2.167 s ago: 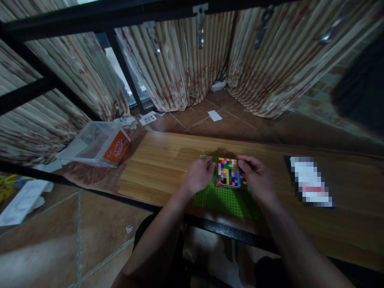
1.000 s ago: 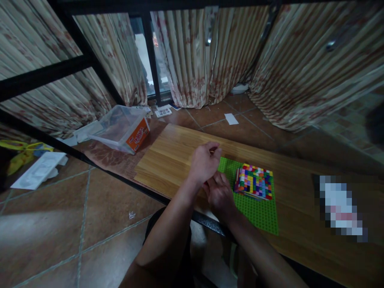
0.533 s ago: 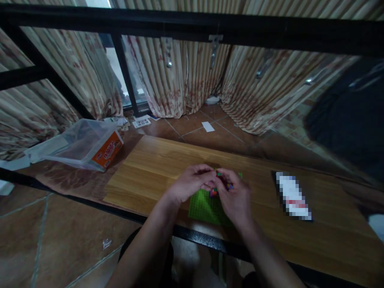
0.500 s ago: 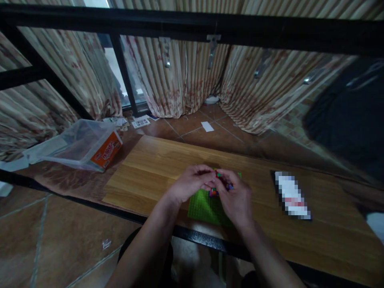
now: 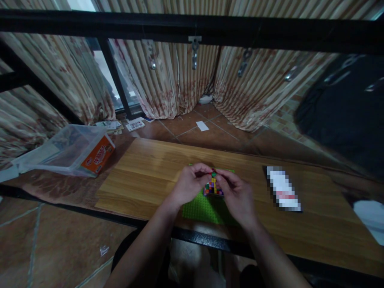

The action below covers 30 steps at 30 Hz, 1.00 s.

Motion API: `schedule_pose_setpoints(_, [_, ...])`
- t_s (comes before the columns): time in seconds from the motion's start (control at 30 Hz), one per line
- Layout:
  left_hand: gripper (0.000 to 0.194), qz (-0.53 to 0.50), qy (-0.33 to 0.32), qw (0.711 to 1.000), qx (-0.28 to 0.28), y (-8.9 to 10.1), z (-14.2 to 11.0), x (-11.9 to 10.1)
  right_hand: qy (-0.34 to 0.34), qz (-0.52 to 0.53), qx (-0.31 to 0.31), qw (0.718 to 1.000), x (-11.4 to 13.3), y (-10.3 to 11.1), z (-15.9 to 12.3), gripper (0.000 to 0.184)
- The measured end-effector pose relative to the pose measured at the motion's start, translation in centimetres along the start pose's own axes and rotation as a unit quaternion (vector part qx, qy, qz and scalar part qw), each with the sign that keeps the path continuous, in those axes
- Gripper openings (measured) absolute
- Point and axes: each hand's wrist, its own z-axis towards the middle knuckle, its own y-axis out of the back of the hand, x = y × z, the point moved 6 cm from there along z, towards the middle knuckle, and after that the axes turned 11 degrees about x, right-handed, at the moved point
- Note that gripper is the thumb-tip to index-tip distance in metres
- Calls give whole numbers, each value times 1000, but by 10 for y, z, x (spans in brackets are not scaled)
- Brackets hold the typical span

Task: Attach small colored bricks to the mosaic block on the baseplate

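Note:
A green studded baseplate point(image 5: 196, 212) lies on the wooden tabletop in front of me. Over its middle is a cluster of small multicoloured toy bricks point(image 5: 212, 188), in yellow, orange, purple and other colours. My left hand point(image 5: 193, 182) and my right hand point(image 5: 235, 192) meet at the far side of this cluster, fingertips pinched together. Between them shows a small green brick point(image 5: 213, 175), with a bit of red beside it. Both hands seem to grip these small bricks, though the fingers partly hide them.
A clear plastic bin point(image 5: 69, 150) with an orange label lies tilted at the left. Right of my hands, a blurred-out flat item point(image 5: 283, 190) rests on the wooden tabletop point(image 5: 141, 172). A black metal bar point(image 5: 168, 28) crosses above, with metal clips hanging below it.
The view has shifted slightly. My hands have moved a little toward the far side of the brick cluster and turned, so more of the coloured bricks shows between them.

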Motion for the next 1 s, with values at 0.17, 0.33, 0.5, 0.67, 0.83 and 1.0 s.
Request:
schedule_pose_setpoints(0.17, [7,85,-43,995,-20,-3,-3,-8,19,-9,-2,1000,0,-1,1,25])
schedule_pose_setpoints(0.33, [10,136,-65,986,-67,-6,-6,-13,40,-18,-12,999,5,-2,0,21])
schedule_pose_setpoints(0.5, [9,118,-59,985,-107,-9,-7,-7,52,-36,-31,997,8,-2,-1,20])
schedule_pose_setpoints(0.67, [9,110,-44,984,-136,-10,-7,-6,63,-58,-54,995,11,-3,-3,19])
schedule_pose_setpoints(0.83, [9,91,-37,985,-140,-11,-6,-4,55,-114,-69,990,12,7,1,22])
schedule_pose_setpoints(1.0, [14,149,-6,982,-120,-5,-4,1,-13,-194,-89,977,2,45,11,24])
